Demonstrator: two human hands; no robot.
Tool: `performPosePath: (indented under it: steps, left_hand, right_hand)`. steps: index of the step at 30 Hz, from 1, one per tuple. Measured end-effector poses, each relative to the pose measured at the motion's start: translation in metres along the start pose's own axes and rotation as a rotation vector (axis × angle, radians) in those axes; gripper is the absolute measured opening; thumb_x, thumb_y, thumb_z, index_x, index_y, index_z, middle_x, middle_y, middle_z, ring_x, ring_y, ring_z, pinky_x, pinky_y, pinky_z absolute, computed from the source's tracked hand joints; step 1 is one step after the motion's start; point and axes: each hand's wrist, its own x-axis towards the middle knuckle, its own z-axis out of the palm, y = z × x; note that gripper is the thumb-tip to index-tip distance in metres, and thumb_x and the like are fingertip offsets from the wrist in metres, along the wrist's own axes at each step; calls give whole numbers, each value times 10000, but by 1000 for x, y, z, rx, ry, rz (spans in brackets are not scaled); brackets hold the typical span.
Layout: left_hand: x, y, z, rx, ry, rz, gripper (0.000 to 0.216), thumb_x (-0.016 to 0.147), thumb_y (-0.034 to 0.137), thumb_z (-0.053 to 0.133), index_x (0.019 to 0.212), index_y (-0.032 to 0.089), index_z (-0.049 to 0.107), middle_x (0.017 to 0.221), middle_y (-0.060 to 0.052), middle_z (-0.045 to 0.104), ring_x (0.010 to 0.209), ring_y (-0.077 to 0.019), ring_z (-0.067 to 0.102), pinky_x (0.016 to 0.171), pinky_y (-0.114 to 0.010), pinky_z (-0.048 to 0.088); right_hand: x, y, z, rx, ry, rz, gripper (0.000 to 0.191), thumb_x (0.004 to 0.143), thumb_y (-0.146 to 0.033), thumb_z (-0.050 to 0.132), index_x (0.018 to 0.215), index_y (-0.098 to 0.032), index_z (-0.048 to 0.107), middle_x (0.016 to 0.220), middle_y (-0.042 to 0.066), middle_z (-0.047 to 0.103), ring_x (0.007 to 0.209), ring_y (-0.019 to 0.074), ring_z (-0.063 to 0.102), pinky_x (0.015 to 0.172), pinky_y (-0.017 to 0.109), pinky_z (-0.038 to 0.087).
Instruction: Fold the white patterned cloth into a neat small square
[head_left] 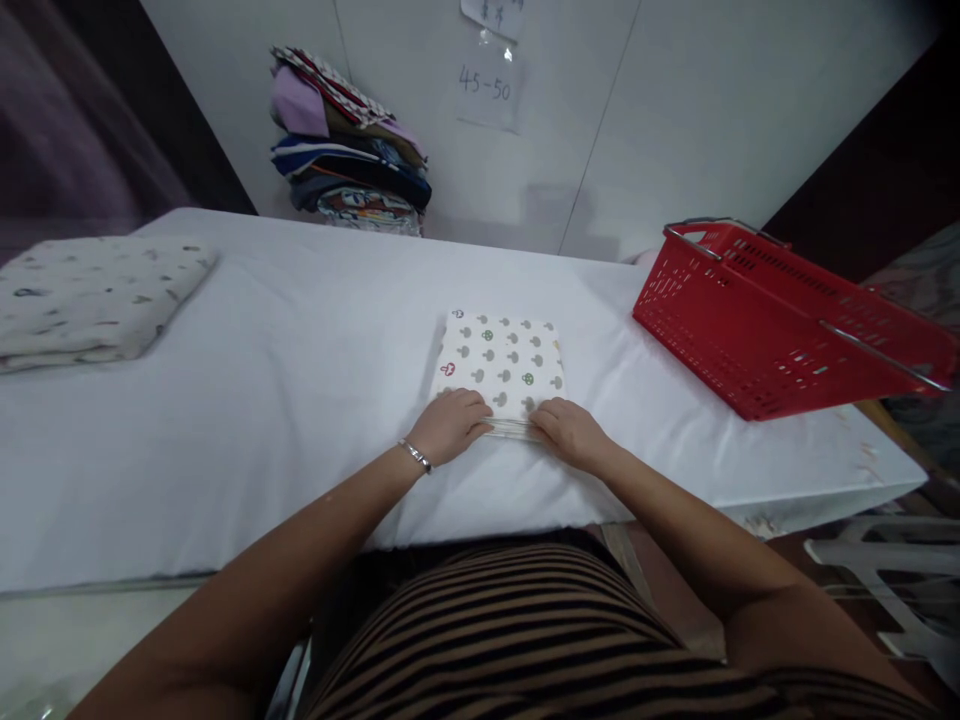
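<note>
A folded white cloth (501, 360) printed with grey, red and green mushrooms lies on the white-covered table (315, 400) in front of me. My left hand (451, 424) grips its near left corner, fingers on top of the print. At the near right corner, my right hand (568, 430) holds the layered edge in the same way. Both thumbs sit close to the stacked fold, where several layers show. The undersides of the fingers are hidden. A silver bracelet (415, 455) circles my left wrist.
A red plastic basket (780, 310) with metal handles stands at the table's right end. Another folded patterned cloth (97, 295) lies at the far left. Behind the table, folded fabrics (349, 145) are piled against the wall, beside a paper sign (487, 88) reading 45-50.
</note>
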Motion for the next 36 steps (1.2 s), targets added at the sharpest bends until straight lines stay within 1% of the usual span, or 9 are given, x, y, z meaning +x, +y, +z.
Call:
performPosePath:
  steps: [5, 11, 18, 24, 29, 36]
  left_hand:
    - [2, 1, 1, 7, 16, -18, 268, 906, 331, 392, 888, 202, 627, 891, -38, 597, 857, -173, 517, 754, -321, 387]
    - [7, 9, 0, 66, 23, -90, 253, 898, 292, 404, 812, 179, 613, 839, -53, 600, 810, -181, 525, 711, -326, 384]
    - [13, 10, -4, -18, 10, -192, 216, 882, 257, 427, 803, 179, 613, 843, -41, 624, 811, -176, 544, 719, -321, 407]
    - [13, 9, -4, -48, 15, -190, 206, 872, 246, 436, 797, 179, 615, 833, -39, 625, 807, -175, 547, 722, -318, 415]
    - [13, 7, -2, -73, 32, -210, 213, 871, 247, 426, 788, 180, 611, 823, -38, 623, 792, -175, 548, 707, -317, 415]
    - [16, 6, -2, -101, 27, -227, 204, 867, 252, 435, 777, 189, 608, 814, -30, 627, 800, -170, 557, 714, -311, 420]
  right_hand:
    - [0, -1, -4, 40, -12, 24, 235, 925, -301, 394, 938, -153, 575, 872, 78, 571, 828, 177, 478, 729, 295, 360]
    - [1, -3, -4, 55, -18, 64, 238, 921, -321, 398, 933, -158, 571, 881, 75, 566, 834, 175, 477, 730, 291, 356]
    - [3, -4, -3, 21, -24, 68, 274, 917, -378, 400, 903, -156, 561, 879, 71, 563, 815, 171, 472, 718, 282, 349]
    - [4, -4, -5, 40, -30, 90, 247, 926, -327, 384, 903, -157, 561, 882, 69, 570, 831, 168, 482, 727, 278, 354]
    - [5, -2, -7, 99, -49, 90, 227, 921, -334, 401, 919, -166, 553, 885, 59, 570, 829, 159, 488, 713, 266, 357]
    - [8, -5, -7, 35, -71, 103, 239, 918, -360, 400, 904, -169, 544, 883, 62, 564, 818, 165, 482, 697, 271, 340]
